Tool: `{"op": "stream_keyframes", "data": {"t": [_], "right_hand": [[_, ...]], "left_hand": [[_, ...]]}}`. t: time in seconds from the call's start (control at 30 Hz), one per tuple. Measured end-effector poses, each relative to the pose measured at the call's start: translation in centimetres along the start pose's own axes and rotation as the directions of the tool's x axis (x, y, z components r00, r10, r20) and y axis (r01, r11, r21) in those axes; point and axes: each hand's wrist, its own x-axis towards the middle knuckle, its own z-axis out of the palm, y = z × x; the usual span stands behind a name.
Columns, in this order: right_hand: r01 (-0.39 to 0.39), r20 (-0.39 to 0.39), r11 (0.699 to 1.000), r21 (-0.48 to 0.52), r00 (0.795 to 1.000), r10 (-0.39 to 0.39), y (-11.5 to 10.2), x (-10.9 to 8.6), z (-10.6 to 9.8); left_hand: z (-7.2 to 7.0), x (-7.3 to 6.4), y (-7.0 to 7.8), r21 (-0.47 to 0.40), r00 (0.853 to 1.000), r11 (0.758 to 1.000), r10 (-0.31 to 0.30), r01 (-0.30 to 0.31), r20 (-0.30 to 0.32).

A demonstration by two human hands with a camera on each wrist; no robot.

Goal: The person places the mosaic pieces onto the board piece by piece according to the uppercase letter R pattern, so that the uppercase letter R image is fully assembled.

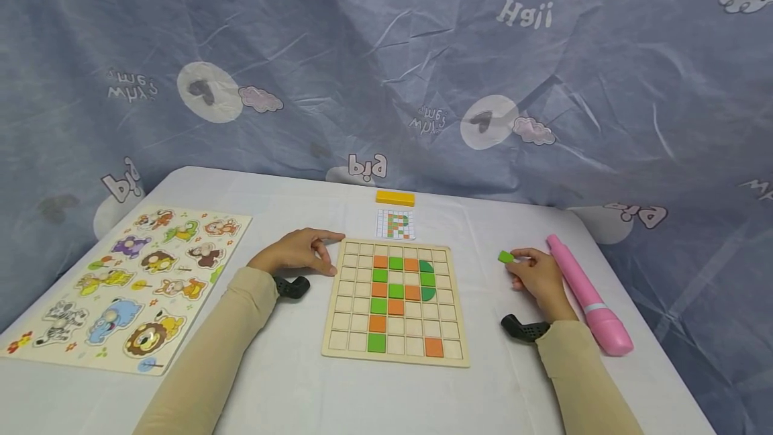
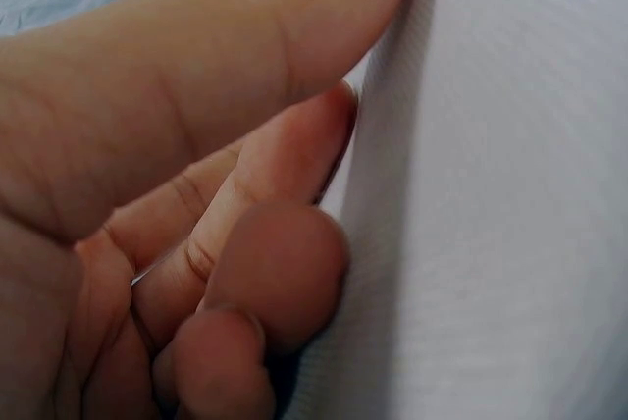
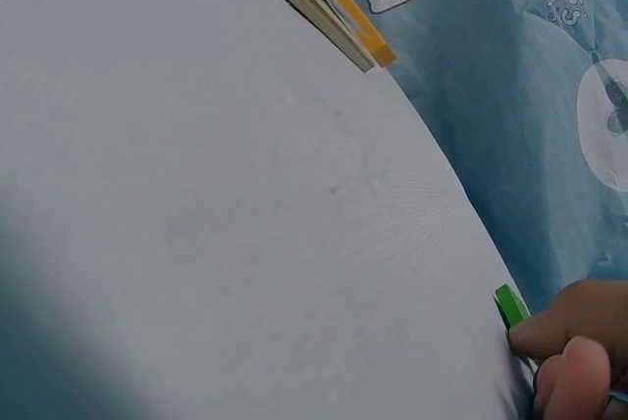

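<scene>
On the table lies a wooden grid board [image 1: 345, 333] with orange and green tiles set in several of its squares. My left hand [image 1: 302, 250] rests at the board's left edge, index finger stretched to the far corner and thumb lower along the side. Its other fingers bend inward in the left wrist view. To the right of the board, my right hand [image 1: 537, 278] pinches a green square tile [image 1: 506, 257] between thumb and fingertips. In the right wrist view the green tile [image 3: 508, 306] sticks out past the fingers.
Behind the board lie a pattern card [image 1: 396, 225] and a yellow block [image 1: 395, 199]. An animal puzzle board [image 1: 141, 287] covers the table's left side. A pink cylindrical object [image 1: 588, 294] with a wider near end lies right of my right hand. A printed cloth [image 1: 338, 39] hangs behind.
</scene>
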Motion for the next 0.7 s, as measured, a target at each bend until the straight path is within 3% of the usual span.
{"op": "stream_keyframes", "data": {"t": [0.4, 0.7], "right_hand": [[0.078, 0.011, 0.988, 0.135, 0.997, -0.080, 0.36, -0.25, 0.10], [0.074, 0.162, 0.955, 0.287, 0.979, -0.125, -0.29, -0.38, 0.27]], "left_hand": [[0.04, 0.00, 0.07, 0.010, 1.000, 1.000, 0.003, -0.003, 0.001], [0.08, 0.11, -0.11, 0.005, 1.000, 1.000, -0.003, 0.003, 0.008]]}}
